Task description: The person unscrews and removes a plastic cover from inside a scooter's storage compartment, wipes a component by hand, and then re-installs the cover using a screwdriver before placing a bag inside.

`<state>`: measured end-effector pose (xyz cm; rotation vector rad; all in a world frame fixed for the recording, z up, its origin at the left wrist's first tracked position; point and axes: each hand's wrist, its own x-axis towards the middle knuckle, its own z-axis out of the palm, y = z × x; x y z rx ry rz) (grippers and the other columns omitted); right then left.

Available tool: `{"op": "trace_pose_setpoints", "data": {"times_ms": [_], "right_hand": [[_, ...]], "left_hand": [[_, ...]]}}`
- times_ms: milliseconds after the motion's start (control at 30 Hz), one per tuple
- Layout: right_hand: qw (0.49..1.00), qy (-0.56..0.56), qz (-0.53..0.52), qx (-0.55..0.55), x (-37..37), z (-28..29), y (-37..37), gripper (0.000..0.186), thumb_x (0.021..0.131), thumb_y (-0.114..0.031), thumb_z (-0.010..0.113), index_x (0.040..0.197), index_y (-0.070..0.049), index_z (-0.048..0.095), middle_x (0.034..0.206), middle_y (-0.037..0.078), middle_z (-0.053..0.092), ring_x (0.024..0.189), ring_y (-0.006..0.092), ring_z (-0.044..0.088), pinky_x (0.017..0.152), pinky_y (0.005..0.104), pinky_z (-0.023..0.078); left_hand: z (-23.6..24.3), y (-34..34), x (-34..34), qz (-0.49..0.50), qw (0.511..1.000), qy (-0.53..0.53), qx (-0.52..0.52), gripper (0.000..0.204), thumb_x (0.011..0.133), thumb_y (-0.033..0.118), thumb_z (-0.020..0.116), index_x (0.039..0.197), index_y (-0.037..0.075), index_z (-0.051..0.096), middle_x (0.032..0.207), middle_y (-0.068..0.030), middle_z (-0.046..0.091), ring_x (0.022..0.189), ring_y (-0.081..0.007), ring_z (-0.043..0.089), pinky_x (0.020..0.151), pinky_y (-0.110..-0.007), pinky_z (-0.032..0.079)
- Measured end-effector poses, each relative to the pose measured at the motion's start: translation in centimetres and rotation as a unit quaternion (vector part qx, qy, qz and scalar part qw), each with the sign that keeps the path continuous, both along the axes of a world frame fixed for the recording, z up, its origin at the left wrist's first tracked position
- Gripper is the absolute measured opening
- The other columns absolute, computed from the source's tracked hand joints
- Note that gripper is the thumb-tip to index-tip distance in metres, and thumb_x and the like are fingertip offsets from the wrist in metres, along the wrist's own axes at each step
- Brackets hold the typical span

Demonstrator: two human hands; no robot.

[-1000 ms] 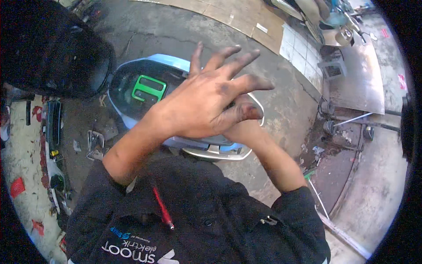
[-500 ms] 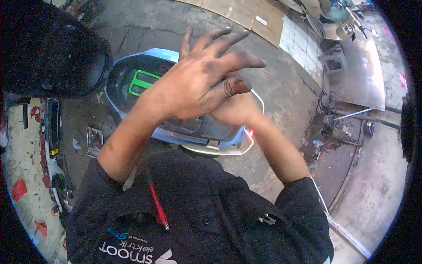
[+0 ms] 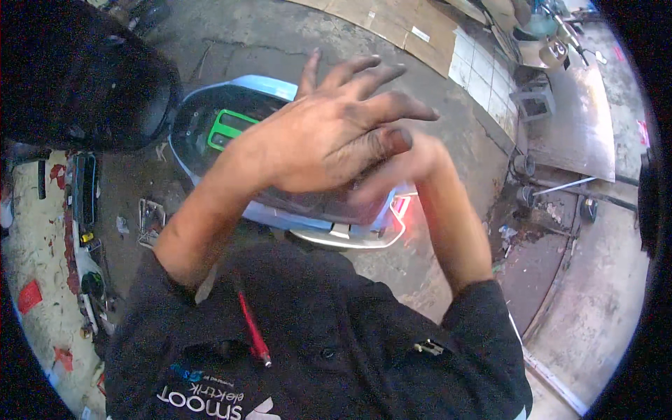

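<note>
My left hand [image 3: 336, 133] is raised in the middle of the view, its fingers spread and stained dark. Nothing shows in its grasp. Beneath and to the right of it is my right hand [image 3: 409, 164], partly covered by the left and smeared by motion, so its fingers cannot be read. The two hands overlap, and whether they touch is hard to see. Below both hands stands a scooter-like vehicle with light blue body panels [image 3: 262, 85], a dark interior and a bright green frame [image 3: 225, 128]. A red lamp [image 3: 400, 205] glows at its right end, beside a pale curved rail [image 3: 350, 243].
A large black object [image 3: 84, 84] fills the upper left. A wire stand [image 3: 150, 222] is on the floor below it. Cardboard [image 3: 378, 24] lies at the far side. To the right are a grey plastic stool [image 3: 533, 105], a metal sheet [image 3: 577, 126] and small pots [image 3: 523, 166].
My right hand has swung up and to the right from under the left, its forearm now more upright. My left hand has shifted slightly right, fingers still spread. The red lamp shows more fully.
</note>
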<state>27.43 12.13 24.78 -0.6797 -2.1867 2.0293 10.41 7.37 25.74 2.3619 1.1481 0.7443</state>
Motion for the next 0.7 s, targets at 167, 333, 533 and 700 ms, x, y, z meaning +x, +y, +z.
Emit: {"op": "trace_pose_setpoints", "data": {"times_ms": [167, 333, 533, 700], "right_hand": [[0.977, 0.040, -0.007, 0.207, -0.8, -3.4, -1.7, 0.068, 0.059, -0.030, 0.079, 0.115, -0.003, 0.055, 0.118, 0.017, 0.056, 0.109, 0.0301, 0.053, 0.092, 0.0369, 0.043], [0.857, 0.058, -0.258, 0.442, -1.7, -2.8, -7.4, 0.059, 0.065, -0.026, 0.073, 0.117, -0.008, 0.053, 0.113, 0.017, 0.057, 0.104, 0.0334, 0.054, 0.088, 0.0438, 0.043], [0.968, 0.060, 0.027, 0.244, 0.6, -2.2, -2.1, 0.068, 0.066, -0.030, 0.072, 0.125, -0.007, 0.048, 0.124, 0.019, 0.049, 0.116, 0.0357, 0.047, 0.097, 0.0440, 0.038], [0.908, 0.061, -0.276, 0.310, 0.0, -5.1, -8.4, 0.063, 0.063, -0.030, 0.071, 0.119, -0.007, 0.052, 0.116, 0.019, 0.055, 0.108, 0.0340, 0.052, 0.087, 0.0449, 0.042]], "left_hand": [[1.1, -0.9, 0.6, -0.012, 1.000, 0.013, 0.002, 0.044, 0.088, 0.044, 0.042, 0.126, 0.025, 0.051, 0.143, -0.0155, 0.031, 0.132, -0.0370, 0.025, 0.102, -0.065, 0.006], [0.8, -1.8, 0.5, -0.017, 1.000, 0.007, -0.001, 0.043, 0.085, 0.043, 0.049, 0.125, 0.029, 0.052, 0.142, -0.0154, 0.031, 0.132, -0.0367, 0.026, 0.101, -0.067, 0.009], [1.2, -1.4, 0.3, -0.008, 0.999, 0.022, 0.031, 0.043, 0.085, 0.046, 0.048, 0.124, 0.029, 0.053, 0.143, -0.0156, 0.029, 0.132, -0.0383, 0.024, 0.101, -0.067, 0.008], [1.3, -2.0, 0.5, -0.019, 1.000, 0.007, -0.011, 0.043, 0.085, 0.048, 0.047, 0.123, 0.030, 0.053, 0.144, -0.0133, 0.028, 0.132, -0.0383, 0.023, 0.102, -0.066, 0.007]]}}
